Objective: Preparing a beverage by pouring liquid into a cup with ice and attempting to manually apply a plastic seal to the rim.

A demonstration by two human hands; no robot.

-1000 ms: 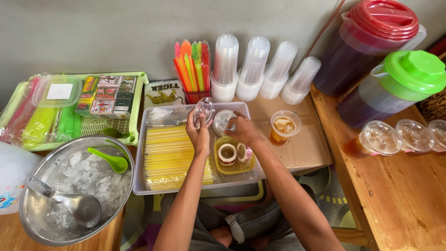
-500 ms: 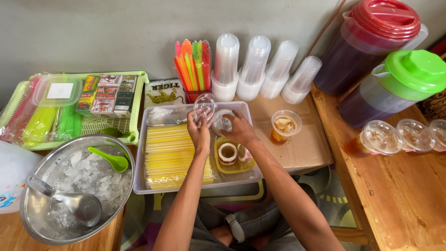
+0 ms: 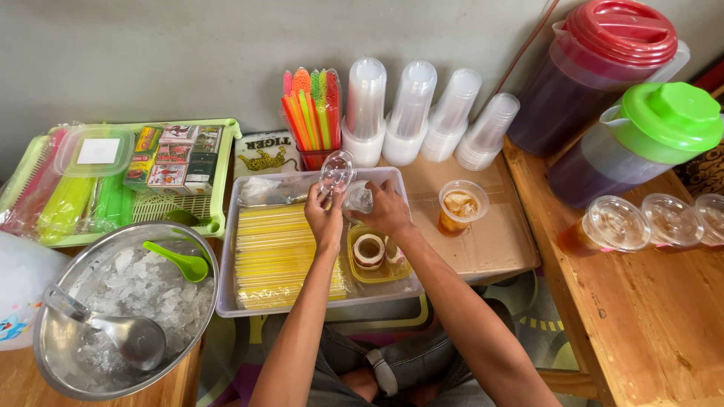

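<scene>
My left hand (image 3: 324, 220) pinches a clear dome lid (image 3: 337, 172) and holds it up over the back of a clear plastic tray (image 3: 226, 301). Just to its right, my right hand (image 3: 388, 212) grips more clear lids (image 3: 360, 200); I cannot tell how many. Beneath both hands the tray holds a bed of yellow straws (image 3: 279, 256) and a small yellow dish with tape rolls (image 3: 369, 251). An open cup of brown iced drink (image 3: 460, 205) stands on cardboard (image 3: 490, 241), right of my right hand.
A steel bowl of ice (image 3: 121, 309) with a ladle and a green scoop sits at the left. Behind it is a green basket of packets (image 3: 151, 162). Coloured straws (image 3: 311, 105) and cup stacks (image 3: 407, 113) line the wall. Two pitchers (image 3: 603, 68) and lidded drinks (image 3: 611, 226) stand on the wooden bench at right.
Both hands stay over the tray. The lid in my left hand has risen slightly, away from the lids in my right hand.
</scene>
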